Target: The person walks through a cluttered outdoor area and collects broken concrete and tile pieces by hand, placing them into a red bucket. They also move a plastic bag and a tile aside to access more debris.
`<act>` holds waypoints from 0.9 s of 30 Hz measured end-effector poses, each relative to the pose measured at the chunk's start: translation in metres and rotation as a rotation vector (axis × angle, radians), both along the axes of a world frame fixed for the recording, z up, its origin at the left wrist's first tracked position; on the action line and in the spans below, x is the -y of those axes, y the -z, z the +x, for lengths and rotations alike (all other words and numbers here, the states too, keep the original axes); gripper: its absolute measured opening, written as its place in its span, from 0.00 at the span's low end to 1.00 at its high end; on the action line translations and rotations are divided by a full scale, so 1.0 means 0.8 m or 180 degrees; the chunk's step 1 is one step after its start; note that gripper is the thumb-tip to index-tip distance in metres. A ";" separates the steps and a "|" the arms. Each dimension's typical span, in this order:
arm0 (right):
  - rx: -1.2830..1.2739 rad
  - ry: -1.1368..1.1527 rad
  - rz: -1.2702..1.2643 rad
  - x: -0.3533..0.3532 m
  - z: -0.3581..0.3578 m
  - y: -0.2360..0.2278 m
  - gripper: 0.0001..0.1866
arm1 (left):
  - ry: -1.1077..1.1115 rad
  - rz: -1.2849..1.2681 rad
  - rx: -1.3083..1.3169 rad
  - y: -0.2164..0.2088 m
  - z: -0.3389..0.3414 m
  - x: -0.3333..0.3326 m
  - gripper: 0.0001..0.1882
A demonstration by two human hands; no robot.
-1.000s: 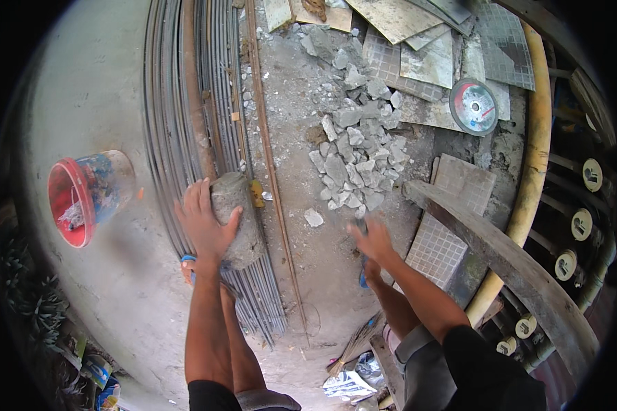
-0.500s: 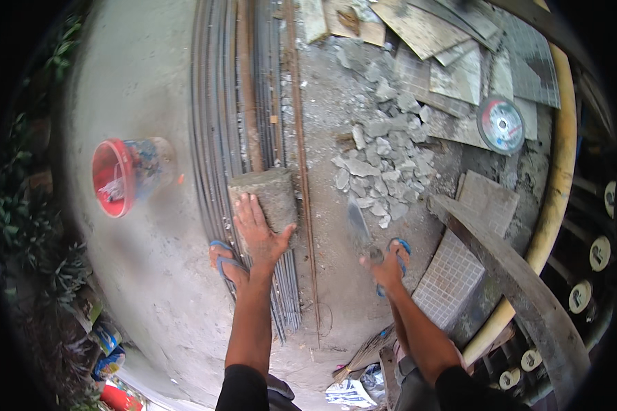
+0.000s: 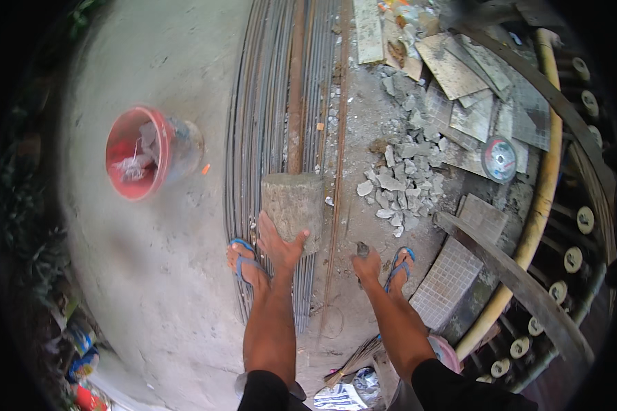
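Note:
A rough grey concrete-looking block (image 3: 296, 198) lies on a bundle of steel bars (image 3: 260, 116), at the near end of a rusty pipe (image 3: 295, 103). My left hand (image 3: 281, 241) rests against its near left part, fingers spread and thumb out to the side. To the right, over the bare ground, my right hand (image 3: 367, 266) is closed round a tool (image 3: 362, 249), of which only a short dark end shows. The rest of that tool is hidden by the hand or turned from sight.
A red-rimmed bucket (image 3: 159, 147) lies at the left. Broken concrete pieces (image 3: 401, 185), tile slabs (image 3: 452, 68) and a round cutting disc (image 3: 499, 159) are at the far right. A curved plank (image 3: 514, 274) and yellow bamboo pole (image 3: 543, 185) line the right. Stick broom (image 3: 353, 359) sits near my feet.
The view has shifted, so things sit further right. My left hand has slid toward the block's near end. My right hand has moved closer to it, and the tool's flat grey blade no longer shows.

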State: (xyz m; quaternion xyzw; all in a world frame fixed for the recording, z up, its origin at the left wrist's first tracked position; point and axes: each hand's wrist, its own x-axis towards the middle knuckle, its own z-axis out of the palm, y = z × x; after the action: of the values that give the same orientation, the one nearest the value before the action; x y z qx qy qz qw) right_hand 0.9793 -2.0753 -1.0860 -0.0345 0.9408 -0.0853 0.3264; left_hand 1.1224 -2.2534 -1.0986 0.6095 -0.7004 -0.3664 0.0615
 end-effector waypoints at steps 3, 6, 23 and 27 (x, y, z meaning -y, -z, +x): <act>0.0374 0.0412 0.0451 -0.005 0.010 -0.004 0.23 | 0.0088 -0.0087 0.0015 -0.002 -0.004 0.007 0.69; 0.0306 0.0175 -0.0657 -0.001 0.008 -0.003 0.37 | 0.0124 -0.0001 -0.0137 -0.005 -0.003 0.009 0.69; 0.1935 -0.1551 0.0750 0.010 -0.065 0.014 0.37 | 0.0153 0.0489 0.1410 -0.057 -0.110 -0.020 0.74; 0.1600 -0.1459 0.0404 0.006 -0.143 -0.024 0.33 | -0.0087 0.1262 0.1973 -0.085 -0.126 0.019 0.70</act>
State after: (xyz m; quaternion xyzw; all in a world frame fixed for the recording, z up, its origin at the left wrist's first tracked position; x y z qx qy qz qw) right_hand 0.8645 -2.0803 -1.0665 -0.2024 0.8022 0.0431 0.5601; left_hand 1.0218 -2.2690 -1.0308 0.7009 -0.5929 -0.2922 -0.2680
